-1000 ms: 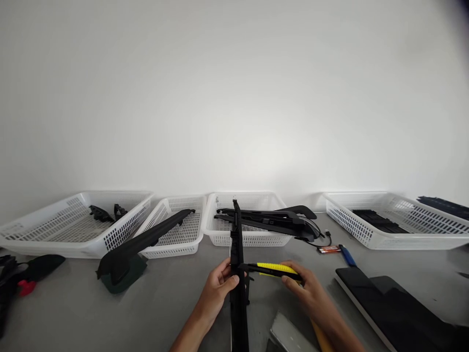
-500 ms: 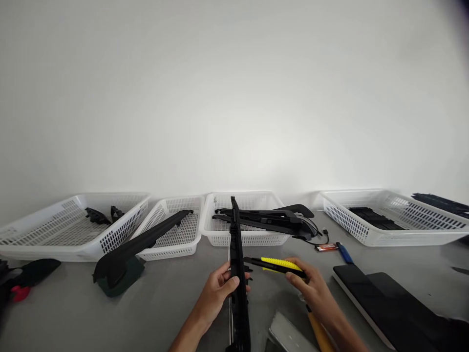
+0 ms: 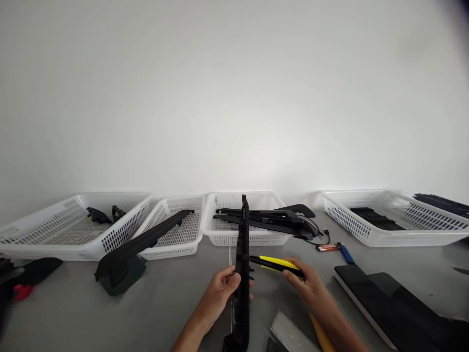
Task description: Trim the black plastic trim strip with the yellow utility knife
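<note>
My left hand [image 3: 220,296] is closed around a long black plastic trim piece [image 3: 242,274], thumb on its face and fingertips showing past its right edge. The piece stands lengthwise in front of me, its narrow far tip overlapping the middle basket. My right hand [image 3: 306,279] grips a yellow and black utility knife [image 3: 278,264], which points left. The knife's dark tip meets or lies very near the trim piece's right edge, just above my left thumb; whether the blade touches it I cannot tell.
Similar black trim pieces [image 3: 271,221] lie across the middle white basket [image 3: 245,239]. Another long piece [image 3: 146,239] leans on the small basket [image 3: 190,248]. Left basket [image 3: 66,252] and right basket [image 3: 403,238] hold black parts. A blue-handled tool [image 3: 345,253] and dark flat panels [image 3: 381,298] lie right.
The trim piece has turned slightly, its far tip shifting right and its face showing differently. My left hand has moved a little with it. The knife stays against or near its right edge.
</note>
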`<state>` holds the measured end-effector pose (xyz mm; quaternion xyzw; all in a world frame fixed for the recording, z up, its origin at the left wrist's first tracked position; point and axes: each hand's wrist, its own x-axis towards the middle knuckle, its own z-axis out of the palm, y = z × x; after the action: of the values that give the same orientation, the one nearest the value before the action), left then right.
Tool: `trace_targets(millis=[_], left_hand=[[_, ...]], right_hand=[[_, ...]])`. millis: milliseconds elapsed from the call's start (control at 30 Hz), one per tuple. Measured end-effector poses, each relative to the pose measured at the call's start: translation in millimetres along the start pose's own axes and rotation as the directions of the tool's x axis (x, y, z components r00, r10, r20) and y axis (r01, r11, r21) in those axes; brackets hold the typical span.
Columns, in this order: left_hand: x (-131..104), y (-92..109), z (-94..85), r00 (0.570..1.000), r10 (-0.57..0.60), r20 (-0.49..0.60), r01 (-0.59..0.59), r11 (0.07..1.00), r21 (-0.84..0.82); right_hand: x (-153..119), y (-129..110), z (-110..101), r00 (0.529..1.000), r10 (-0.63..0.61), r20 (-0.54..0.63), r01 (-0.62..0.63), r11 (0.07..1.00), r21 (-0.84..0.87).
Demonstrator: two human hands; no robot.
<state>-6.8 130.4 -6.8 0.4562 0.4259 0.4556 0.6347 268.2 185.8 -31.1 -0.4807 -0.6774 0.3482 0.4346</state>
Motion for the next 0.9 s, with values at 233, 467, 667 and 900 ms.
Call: trace_targets(millis=[233, 467, 667, 900], left_hand=[[-3, 4, 1.3, 1.000, -0.009, -0.006, 0.008, 0.998, -0.069], [5, -12, -4.6, 0.999, 0.026, -0.033, -0.029, 0.995, -0.091], [9, -17, -7.7, 0.999, -0.027, -0.032, 0.025, 0.998, -0.064], [3, -9, -2.3, 0.998, -0.058, -0.011, 0.057, 0.996, -0.067]], right_hand=[[1, -3, 2, 0.999, 0.000, -0.044, 0.000, 1.000, -0.001], [-2, -6, -2, 1.000, 0.011, 0.004, -0.011, 1.000, 0.004], [0, -3, 4, 1.000, 0.007, -0.010, -0.007, 1.000, 0.008], [-1, -9, 1, 0.999, -0.022, 0.028, 0.021, 1.000, 0.016]])
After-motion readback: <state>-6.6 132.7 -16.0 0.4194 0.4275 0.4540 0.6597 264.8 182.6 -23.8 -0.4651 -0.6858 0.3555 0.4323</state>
